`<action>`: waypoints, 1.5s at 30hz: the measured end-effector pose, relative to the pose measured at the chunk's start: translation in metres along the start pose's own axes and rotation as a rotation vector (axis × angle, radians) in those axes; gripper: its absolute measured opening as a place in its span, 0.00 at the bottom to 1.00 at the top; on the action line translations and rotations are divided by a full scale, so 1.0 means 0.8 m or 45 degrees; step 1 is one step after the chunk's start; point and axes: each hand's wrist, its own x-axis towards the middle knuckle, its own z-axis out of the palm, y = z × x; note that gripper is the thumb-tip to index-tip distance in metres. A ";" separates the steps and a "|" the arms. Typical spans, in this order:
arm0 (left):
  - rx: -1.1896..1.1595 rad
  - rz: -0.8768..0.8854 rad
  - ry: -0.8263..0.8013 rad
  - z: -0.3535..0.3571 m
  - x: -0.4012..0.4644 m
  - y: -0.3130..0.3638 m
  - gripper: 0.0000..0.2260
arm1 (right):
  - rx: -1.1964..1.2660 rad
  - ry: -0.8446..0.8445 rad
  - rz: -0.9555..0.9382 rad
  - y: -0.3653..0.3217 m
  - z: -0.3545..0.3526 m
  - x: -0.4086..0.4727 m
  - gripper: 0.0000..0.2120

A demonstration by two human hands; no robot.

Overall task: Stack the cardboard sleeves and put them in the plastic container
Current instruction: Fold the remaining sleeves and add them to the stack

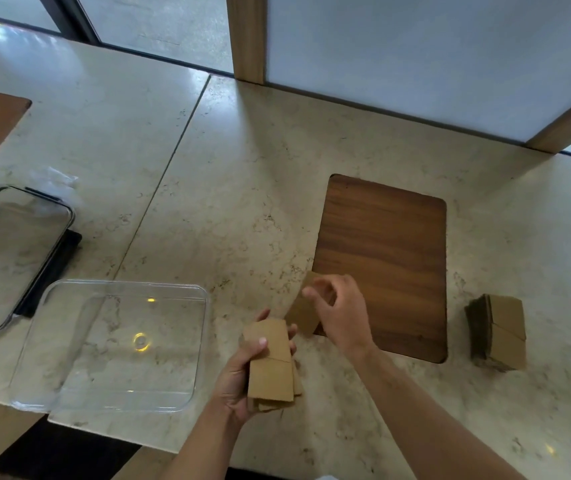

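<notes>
My left hand (242,375) grips a small stack of flat brown cardboard sleeves (270,365) above the counter's front edge. Just to its upper right, my right hand (341,313) pinches a single cardboard sleeve (303,315) at the near left corner of the wooden board. The clear plastic container (204,341) stands open and empty on the counter to the left of my hands. A further pile of cardboard sleeves (500,332) lies on the counter to the right of the board.
A dark wooden board (384,258) is set in the marble counter (242,185). The container's lid (13,251) with black clips lies at the far left. A white panel with a wooden frame (247,36) rises behind.
</notes>
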 end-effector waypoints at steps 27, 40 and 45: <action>0.405 -0.050 0.010 0.076 0.042 -0.018 0.42 | 0.437 0.019 0.294 -0.032 -0.036 -0.086 0.39; 1.694 0.298 -0.041 0.204 0.096 -0.099 0.40 | 1.295 0.027 0.346 0.058 -0.132 -0.117 0.22; 1.690 0.346 0.239 0.196 0.095 -0.120 0.18 | 1.096 0.096 0.282 0.081 -0.131 -0.100 0.33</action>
